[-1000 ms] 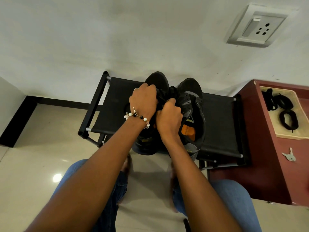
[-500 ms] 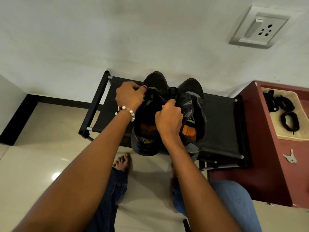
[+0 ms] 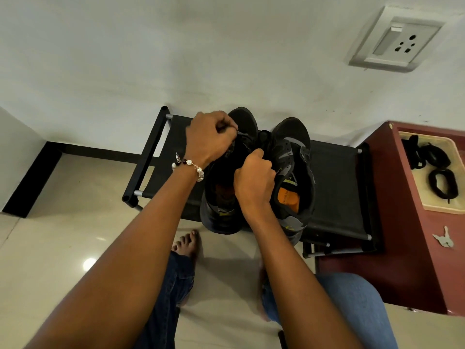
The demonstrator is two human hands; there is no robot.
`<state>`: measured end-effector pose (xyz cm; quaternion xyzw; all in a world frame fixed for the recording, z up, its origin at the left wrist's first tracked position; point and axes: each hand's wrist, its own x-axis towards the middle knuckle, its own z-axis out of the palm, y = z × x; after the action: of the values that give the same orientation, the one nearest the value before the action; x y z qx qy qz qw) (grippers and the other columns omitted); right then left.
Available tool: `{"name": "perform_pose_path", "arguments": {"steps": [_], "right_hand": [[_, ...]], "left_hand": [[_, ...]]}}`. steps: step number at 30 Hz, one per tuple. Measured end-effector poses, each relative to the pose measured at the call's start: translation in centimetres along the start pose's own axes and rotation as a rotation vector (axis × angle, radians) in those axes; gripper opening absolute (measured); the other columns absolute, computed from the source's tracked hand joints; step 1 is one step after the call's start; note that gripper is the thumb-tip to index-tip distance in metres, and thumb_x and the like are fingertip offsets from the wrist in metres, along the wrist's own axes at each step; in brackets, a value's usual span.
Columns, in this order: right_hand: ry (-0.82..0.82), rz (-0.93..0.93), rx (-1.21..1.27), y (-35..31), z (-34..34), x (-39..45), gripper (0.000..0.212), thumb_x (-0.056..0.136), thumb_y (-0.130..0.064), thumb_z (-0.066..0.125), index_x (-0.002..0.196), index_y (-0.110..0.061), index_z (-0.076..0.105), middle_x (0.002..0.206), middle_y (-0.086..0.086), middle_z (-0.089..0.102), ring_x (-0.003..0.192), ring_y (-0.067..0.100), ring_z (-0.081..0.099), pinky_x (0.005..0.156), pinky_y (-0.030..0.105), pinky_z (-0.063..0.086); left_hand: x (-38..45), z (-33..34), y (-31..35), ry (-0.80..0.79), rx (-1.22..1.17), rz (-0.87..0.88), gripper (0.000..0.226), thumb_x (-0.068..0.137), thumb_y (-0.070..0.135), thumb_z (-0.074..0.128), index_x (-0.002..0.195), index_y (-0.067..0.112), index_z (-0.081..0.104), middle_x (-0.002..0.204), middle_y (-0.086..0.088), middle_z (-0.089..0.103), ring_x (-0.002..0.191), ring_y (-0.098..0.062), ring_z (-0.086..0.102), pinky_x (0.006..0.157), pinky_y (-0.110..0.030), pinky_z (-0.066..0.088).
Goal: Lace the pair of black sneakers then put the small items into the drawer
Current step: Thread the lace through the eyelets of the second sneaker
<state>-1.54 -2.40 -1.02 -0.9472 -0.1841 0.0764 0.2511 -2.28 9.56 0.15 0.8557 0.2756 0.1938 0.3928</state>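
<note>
Two black sneakers [image 3: 289,172] stand side by side on a black shoe rack [image 3: 337,187], toes toward the wall. The left hand [image 3: 210,138] pinches a black lace [image 3: 242,134] over the left sneaker; the right hand [image 3: 254,180] grips between the sneakers.

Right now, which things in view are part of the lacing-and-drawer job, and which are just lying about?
Part of the job:
left sneaker, both hands on its lace
right sneaker
left hand, pinching the lace
right hand, gripping the lace
keys on the red cabinet
black loops in the open drawer

Just there:
black rack under the sneakers
wall socket
bead bracelet
</note>
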Motion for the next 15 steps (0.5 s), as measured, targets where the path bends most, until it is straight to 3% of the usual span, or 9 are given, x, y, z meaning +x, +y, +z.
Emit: {"name": "perform_pose_path", "arguments": {"steps": [2, 4, 6, 9, 11, 13, 15], "right_hand": [[-0.008, -0.002, -0.012, 0.0, 0.0, 0.0, 0.019, 0.096, -0.006, 0.048, 0.114, 0.000, 0.047, 0.102, 0.022, 0.063, 0.091, 0.040, 0.065, 0.066, 0.039, 0.050], [-0.006, -0.004, -0.029, 0.0, -0.1, 0.0, 0.019, 0.096, -0.006, 0.047, 0.114, 0.001, 0.048, 0.103, 0.022, 0.064, 0.092, 0.040, 0.065, 0.065, 0.038, 0.049], [0.000, -0.006, -0.044, 0.0, 0.0, 0.0, 0.019, 0.097, -0.006, 0.045, 0.114, 0.002, 0.048, 0.103, 0.022, 0.064, 0.093, 0.040, 0.065, 0.066, 0.038, 0.050], [-0.001, -0.009, -0.068, 0.0, 0.1, 0.0, 0.019, 0.098, -0.006, 0.045, 0.115, 0.002, 0.049, 0.103, 0.021, 0.064, 0.093, 0.038, 0.065, 0.063, 0.035, 0.047], [-0.002, -0.015, -0.074, 0.0, 0.2, 0.1, 0.021, 0.098, -0.006, 0.046, 0.117, 0.002, 0.049, 0.103, 0.021, 0.064, 0.093, 0.038, 0.065, 0.062, 0.034, 0.045], [-0.009, -0.013, -0.076, 0.0, 0.2, 0.1, 0.022, 0.097, -0.006, 0.047, 0.118, 0.002, 0.048, 0.104, 0.021, 0.063, 0.093, 0.039, 0.065, 0.063, 0.034, 0.045], [-0.013, -0.007, -0.076, 0.0, 0.1, 0.1, 0.023, 0.097, -0.006, 0.048, 0.118, 0.002, 0.048, 0.105, 0.021, 0.063, 0.095, 0.039, 0.064, 0.066, 0.036, 0.048]], "left_hand": [[0.0, -0.9, 0.0, -0.100, 0.458, 0.071, 0.015, 0.078, 0.049, 0.067, 0.077, 0.034, 0.069, 0.074, 0.017, 0.059, 0.090, -0.010, 0.050, 0.093, -0.044, 0.039], [0.1, -1.3, 0.0, -0.132, 0.496, 0.037, 0.026, 0.079, 0.056, 0.067, 0.079, 0.031, 0.073, 0.071, 0.016, 0.057, 0.085, -0.012, 0.055, 0.092, -0.046, 0.042], [0.1, -1.3, 0.4, -0.118, 0.192, -0.001, 0.019, 0.084, 0.044, 0.068, 0.079, 0.027, 0.074, 0.069, 0.010, 0.063, 0.078, -0.018, 0.063, 0.083, -0.046, 0.051], [0.2, -2.1, 1.2, 0.054, -0.646, -0.294, 0.021, 0.094, 0.017, 0.057, 0.076, 0.022, 0.066, 0.070, 0.003, 0.063, 0.064, -0.013, 0.057, 0.069, -0.032, 0.052], [0.4, -3.1, 0.9, 0.109, -1.054, -0.481, 0.023, 0.098, 0.024, 0.051, 0.076, 0.019, 0.058, 0.066, 0.004, 0.057, 0.062, -0.010, 0.051, 0.070, -0.032, 0.047], [0.5, -3.6, 0.3, 0.076, -1.130, -0.553, 0.029, 0.096, 0.036, 0.053, 0.072, 0.019, 0.053, 0.060, 0.005, 0.053, 0.061, -0.012, 0.050, 0.076, -0.035, 0.045], [0.4, -3.6, 0.1, 0.022, -1.012, -0.478, 0.029, 0.093, 0.036, 0.060, 0.072, 0.017, 0.053, 0.051, 0.005, 0.048, 0.055, -0.014, 0.046, 0.077, -0.038, 0.044]]}}
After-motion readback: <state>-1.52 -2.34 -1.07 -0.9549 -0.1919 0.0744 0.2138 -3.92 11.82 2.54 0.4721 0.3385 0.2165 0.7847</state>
